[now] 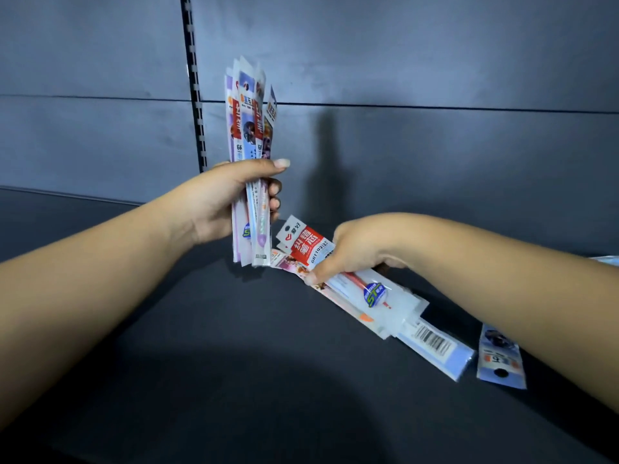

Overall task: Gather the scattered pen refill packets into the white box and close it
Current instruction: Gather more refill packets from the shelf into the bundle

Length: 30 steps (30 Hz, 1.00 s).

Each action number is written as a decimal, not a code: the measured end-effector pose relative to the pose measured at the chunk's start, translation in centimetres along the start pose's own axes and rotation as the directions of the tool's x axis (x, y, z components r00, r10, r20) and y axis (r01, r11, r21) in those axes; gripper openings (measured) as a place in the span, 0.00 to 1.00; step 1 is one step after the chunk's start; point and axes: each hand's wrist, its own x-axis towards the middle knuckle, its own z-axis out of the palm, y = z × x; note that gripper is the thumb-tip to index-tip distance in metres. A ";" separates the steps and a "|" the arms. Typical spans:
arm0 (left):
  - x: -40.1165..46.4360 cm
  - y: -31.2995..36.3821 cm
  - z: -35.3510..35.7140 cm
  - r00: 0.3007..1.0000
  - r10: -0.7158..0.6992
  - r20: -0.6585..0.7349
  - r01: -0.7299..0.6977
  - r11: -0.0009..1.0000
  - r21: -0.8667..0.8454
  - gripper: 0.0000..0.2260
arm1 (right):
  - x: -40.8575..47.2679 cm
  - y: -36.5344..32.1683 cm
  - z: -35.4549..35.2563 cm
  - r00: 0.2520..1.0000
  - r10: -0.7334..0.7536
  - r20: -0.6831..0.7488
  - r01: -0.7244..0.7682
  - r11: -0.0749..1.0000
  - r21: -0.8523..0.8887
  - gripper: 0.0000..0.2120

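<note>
My left hand (231,202) grips an upright bundle of several pen refill packets (249,128), held above the dark shelf. My right hand (351,252) pinches a second bunch of packets (371,296) that lies slanted on the shelf, its red-labelled top end pointing toward the left hand. One loose packet (500,360) with a blue printed header lies on the shelf under my right forearm. The white box is not in view.
The dark shelf surface (234,363) runs to a grey back panel (402,61) with a slotted black upright (196,95) left of the bundle. A pale object's edge (606,259) shows at the far right, behind my right forearm.
</note>
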 end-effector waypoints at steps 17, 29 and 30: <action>-0.2 0.2 -0.7 0.994 0.083 -0.077 -0.093 0.987 -0.135 0.10 | 0.5 2.0 -4.5 0.732 -0.105 -0.673 0.662 0.343 0.667 0.09; -0.2 -0.9 -1.3 0.999 0.035 -0.015 -0.036 0.996 -0.087 0.08 | 1.5 2.5 -1.7 0.732 -0.134 -0.668 0.680 0.200 0.705 0.09; -0.2 -0.9 -1.2 1.000 0.026 -0.011 -0.027 0.995 -0.093 0.08 | 1.6 2.5 -1.6 0.746 -0.137 -0.652 0.665 0.197 0.720 0.08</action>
